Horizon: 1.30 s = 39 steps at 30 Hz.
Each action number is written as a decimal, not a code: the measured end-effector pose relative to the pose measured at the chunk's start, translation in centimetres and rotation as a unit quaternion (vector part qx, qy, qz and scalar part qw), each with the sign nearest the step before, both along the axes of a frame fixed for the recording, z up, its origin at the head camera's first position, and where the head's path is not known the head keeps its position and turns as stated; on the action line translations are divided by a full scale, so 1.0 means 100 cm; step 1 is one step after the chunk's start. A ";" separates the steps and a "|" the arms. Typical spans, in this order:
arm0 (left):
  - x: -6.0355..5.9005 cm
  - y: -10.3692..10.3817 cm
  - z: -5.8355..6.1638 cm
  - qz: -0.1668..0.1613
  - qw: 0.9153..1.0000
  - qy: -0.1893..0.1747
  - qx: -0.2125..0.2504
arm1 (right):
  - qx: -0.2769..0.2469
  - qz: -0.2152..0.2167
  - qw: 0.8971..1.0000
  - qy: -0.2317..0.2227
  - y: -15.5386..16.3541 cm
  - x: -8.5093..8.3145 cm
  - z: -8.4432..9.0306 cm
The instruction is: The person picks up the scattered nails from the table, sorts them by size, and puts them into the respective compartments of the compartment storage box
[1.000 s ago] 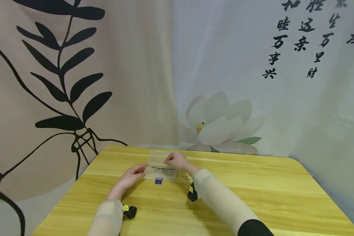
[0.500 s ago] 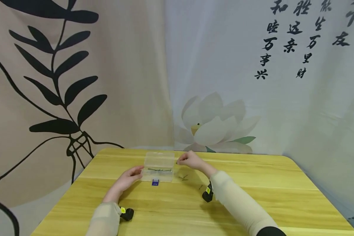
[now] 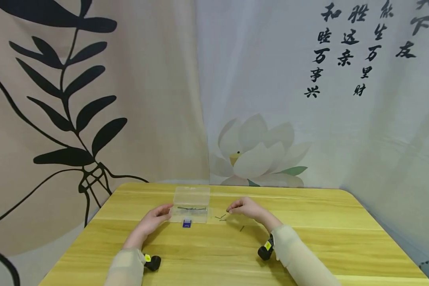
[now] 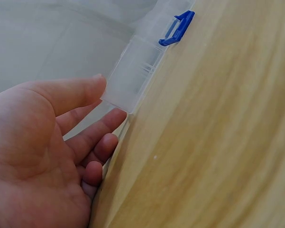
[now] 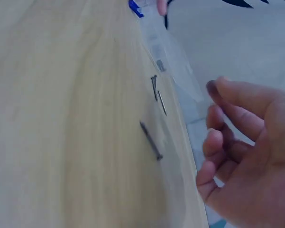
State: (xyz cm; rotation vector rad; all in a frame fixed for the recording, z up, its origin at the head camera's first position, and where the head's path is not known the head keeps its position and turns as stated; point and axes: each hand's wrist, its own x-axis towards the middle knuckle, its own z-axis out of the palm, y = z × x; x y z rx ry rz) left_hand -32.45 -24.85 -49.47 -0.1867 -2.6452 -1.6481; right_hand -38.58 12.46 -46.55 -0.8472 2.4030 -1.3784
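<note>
A clear plastic box (image 3: 191, 208) with its lid open and a blue latch (image 3: 187, 225) lies on the yellow wooden table (image 3: 307, 238); thin dark nails lie inside it. My left hand (image 3: 166, 210) holds the box's left end, and in the left wrist view the thumb and fingers (image 4: 109, 99) pinch the corner of the box (image 4: 133, 76). My right hand (image 3: 230, 209) hovers just right of a few loose nails (image 3: 221, 217) with fingers loosely curled. The right wrist view shows that hand (image 5: 213, 114) empty above the nails (image 5: 151, 140).
One more nail (image 3: 242, 228) lies apart, nearer to me. Printed curtains hang close behind the table's far edge (image 3: 236, 186). A black wrist camera (image 3: 152, 262) sits on each forearm.
My right hand moved from over the box to the right and down, to the loose nails on the table. The left hand stayed at the box's left end.
</note>
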 end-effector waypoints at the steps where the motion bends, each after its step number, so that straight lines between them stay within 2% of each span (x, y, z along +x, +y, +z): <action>1: 0.000 0.000 0.000 0.000 1.000 0.000 -0.001 | -0.002 -0.001 1.000 -0.005 0.003 0.001 -0.002; 12: 0.000 -0.002 -0.004 -0.006 1.000 -0.003 0.006 | 0.003 -0.004 1.000 -0.031 0.033 0.009 -0.013; 17: 0.000 -0.002 -0.004 -0.005 1.000 -0.004 0.007 | 0.008 -0.011 1.000 -0.026 0.042 0.009 -0.015; 26: -0.002 -0.001 -0.005 0.005 1.000 -0.007 0.007 | 0.021 -0.023 0.999 -0.012 0.041 0.016 -0.016; 39: 0.001 0.000 -0.001 -0.001 1.000 -0.005 -0.003 | 0.025 -0.031 0.999 -0.008 0.038 0.021 -0.018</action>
